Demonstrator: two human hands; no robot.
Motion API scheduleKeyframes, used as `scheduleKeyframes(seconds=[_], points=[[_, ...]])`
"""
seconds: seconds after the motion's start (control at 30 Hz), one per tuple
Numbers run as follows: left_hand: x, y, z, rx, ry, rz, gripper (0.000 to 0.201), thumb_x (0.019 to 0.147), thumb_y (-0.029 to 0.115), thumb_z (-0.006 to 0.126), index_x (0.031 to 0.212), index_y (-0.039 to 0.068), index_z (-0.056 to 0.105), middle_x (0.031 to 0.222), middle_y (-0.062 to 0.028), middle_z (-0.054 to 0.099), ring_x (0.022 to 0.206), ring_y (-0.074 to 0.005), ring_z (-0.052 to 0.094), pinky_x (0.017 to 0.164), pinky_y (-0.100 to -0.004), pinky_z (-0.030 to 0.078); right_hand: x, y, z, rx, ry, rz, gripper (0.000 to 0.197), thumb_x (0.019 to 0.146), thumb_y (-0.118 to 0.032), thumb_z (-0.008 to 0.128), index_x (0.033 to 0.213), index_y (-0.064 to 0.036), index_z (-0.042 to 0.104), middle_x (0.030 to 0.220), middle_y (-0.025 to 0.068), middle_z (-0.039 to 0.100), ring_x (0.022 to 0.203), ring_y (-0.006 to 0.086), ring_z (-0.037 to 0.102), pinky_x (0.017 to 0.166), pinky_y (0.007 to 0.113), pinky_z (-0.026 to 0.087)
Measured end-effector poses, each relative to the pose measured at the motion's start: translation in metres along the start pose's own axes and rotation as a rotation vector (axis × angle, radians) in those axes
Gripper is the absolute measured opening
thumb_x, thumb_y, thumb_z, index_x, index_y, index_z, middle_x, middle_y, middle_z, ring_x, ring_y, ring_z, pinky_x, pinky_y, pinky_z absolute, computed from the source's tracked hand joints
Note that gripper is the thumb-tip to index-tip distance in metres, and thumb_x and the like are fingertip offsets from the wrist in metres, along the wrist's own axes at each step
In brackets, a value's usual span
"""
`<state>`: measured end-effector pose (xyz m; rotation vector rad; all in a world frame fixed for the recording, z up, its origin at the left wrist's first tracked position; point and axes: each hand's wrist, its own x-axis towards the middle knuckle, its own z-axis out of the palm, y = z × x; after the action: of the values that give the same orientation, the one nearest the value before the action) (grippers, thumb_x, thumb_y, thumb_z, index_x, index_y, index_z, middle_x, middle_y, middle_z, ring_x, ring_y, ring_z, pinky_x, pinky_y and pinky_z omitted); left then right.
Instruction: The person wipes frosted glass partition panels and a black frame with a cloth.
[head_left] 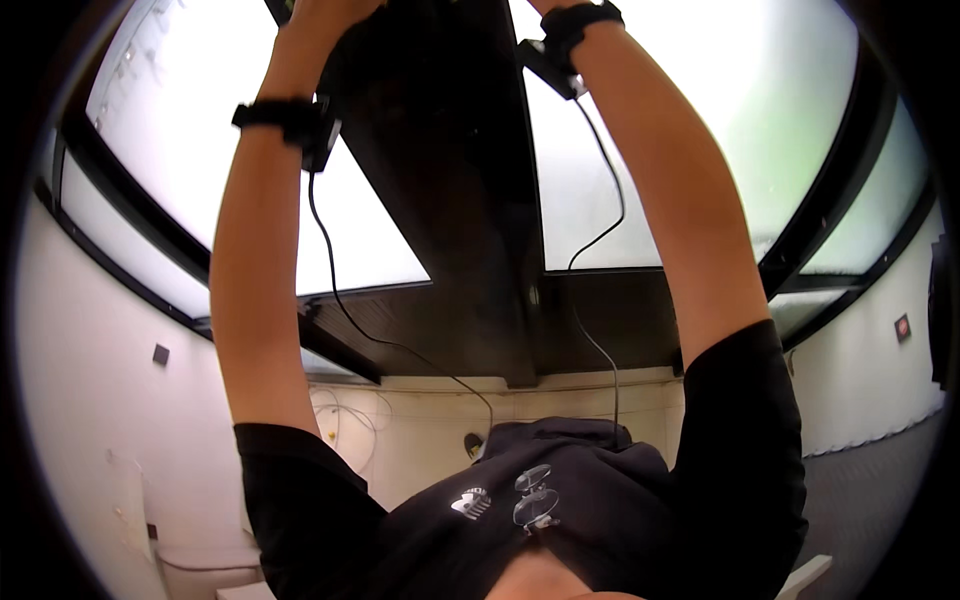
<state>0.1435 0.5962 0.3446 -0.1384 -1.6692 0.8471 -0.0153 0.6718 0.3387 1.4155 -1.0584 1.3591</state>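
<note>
Both arms stretch up in front of me toward a dark window or door frame (pixel 450 150) between bright frosted panes. My left hand (pixel 335 12) is at the upper edge, near the left side of the dark post; its fingers are cut off by the picture's edge. Only a sliver of my right hand (pixel 548 4) shows, beside the right pane (pixel 680 60); its fingers are out of sight. Whether either hand holds or touches anything cannot be seen. Each wrist wears a black strap with a small device, the left device (pixel 318 135) and the right device (pixel 548 68).
Black cables (pixel 335 270) run from both wrist devices down toward my dark shirt (pixel 560 470), where a pair of glasses (pixel 535 495) hangs. The left pane (pixel 200 60) is frosted too. A pale coiled cord (pixel 350 425) lies below. White walls (pixel 100 400) stand at the sides.
</note>
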Motion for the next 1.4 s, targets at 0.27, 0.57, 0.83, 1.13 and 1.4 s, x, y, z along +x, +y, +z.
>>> scheduleKeyframes(seconds=[0.27, 0.57, 0.83, 1.13, 1.4], points=[[0.001, 0.053, 0.029, -0.003, -0.008, 0.111, 0.046, 0.087, 0.021, 0.052, 0.124, -0.006, 0.050, 0.126, -0.0297, 0.052, 0.119, -0.0427, 0.050, 0.104, -0.0459, 0.040, -0.046, 0.017, -0.012, -0.130, 0.181, -0.046, 0.024, 0.085, -0.008, 0.047, 0.100, 0.0009, 0.063, 0.104, 0.0233, 0.062, 0.100, 0.0416, 0.056, 0.088, 0.050, 0.043], [-0.064, 0.100, 0.021, -0.132, -0.122, 0.001, 0.053, 0.092, 0.031, 0.053, 0.131, -0.004, 0.047, 0.127, -0.0287, 0.051, 0.120, -0.0419, 0.049, 0.105, -0.0449, 0.038, -0.134, 0.020, -0.020, -0.272, -0.005, -0.120, 0.025, 0.082, -0.011, 0.052, 0.103, -0.0010, 0.062, 0.104, 0.0208, 0.063, 0.100, 0.0416, 0.055, 0.090, 0.050, 0.042], [-0.157, 0.162, 0.017, -0.338, -0.292, -0.119, 0.052, 0.090, 0.032, 0.056, 0.132, 0.001, 0.050, 0.120, -0.0210, 0.056, 0.111, -0.0364, 0.054, 0.095, -0.0429, 0.043, -0.253, -0.003, -0.029, -0.257, -0.191, 0.003, 0.041, 0.079, -0.018, 0.059, 0.118, -0.0033, 0.060, 0.120, 0.0169, 0.060, 0.114, 0.0382, 0.052, 0.101, 0.053, 0.036], [-0.263, 0.218, 0.018, -0.228, -0.349, -0.033, 0.058, 0.089, 0.045, 0.058, 0.136, 0.011, 0.054, 0.110, -0.0072, 0.063, 0.102, -0.0251, 0.060, 0.090, -0.0385, 0.048, -0.381, -0.007, -0.020, -0.301, -0.483, 0.221, 0.044, 0.081, -0.025, 0.062, 0.122, -0.0087, 0.060, 0.123, 0.0146, 0.061, 0.117, 0.0369, 0.053, 0.097, 0.050, 0.039], [-0.293, 0.249, 0.012, -0.542, -0.550, -0.099, 0.045, 0.086, 0.037, 0.062, 0.120, 0.006, 0.062, 0.115, -0.0124, 0.062, 0.108, -0.0315, 0.059, 0.088, -0.0435, 0.050, -0.420, -0.005, -0.045, -0.188, -0.484, 0.201, 0.060, 0.080, -0.027, 0.060, 0.134, -0.0050, 0.051, 0.133, 0.0198, 0.052, 0.128, 0.0404, 0.044, 0.111, 0.054, 0.026]])
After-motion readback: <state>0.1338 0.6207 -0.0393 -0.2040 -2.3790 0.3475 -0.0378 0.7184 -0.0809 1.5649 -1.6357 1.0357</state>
